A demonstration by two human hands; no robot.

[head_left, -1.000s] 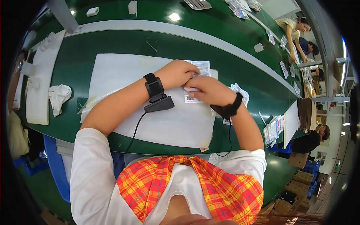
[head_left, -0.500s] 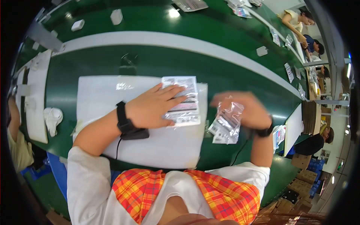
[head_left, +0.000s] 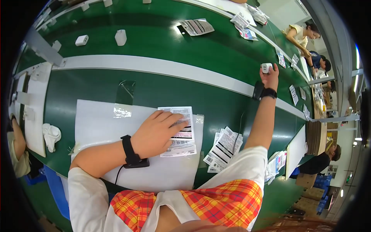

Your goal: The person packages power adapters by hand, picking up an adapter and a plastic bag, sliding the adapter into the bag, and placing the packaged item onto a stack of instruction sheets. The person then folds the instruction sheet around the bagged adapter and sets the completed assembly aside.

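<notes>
Having left the packets [head_left: 226,147], the right hand [head_left: 270,79] now pinches a white adapter [head_left: 266,68]; the left hand [head_left: 152,133] still lies on a printed bag [head_left: 187,132], fingers [head_left: 173,117] spread.

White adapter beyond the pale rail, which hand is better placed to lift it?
Likely the right hand: its fingers are around the white adapter, while the left hand lies on the printed packet, nearer the body.

Factory workshop, by its fittings. Long green worktop [head_left: 162,44] split by white rail [head_left: 162,63]; printed packets [head_left: 228,145] scattered along it. Several people [head_left: 297,36] working at right. Beyond: cardboard boxes [head_left: 301,193], blue crates [head_left: 320,181], strip lights [head_left: 357,54].
</notes>
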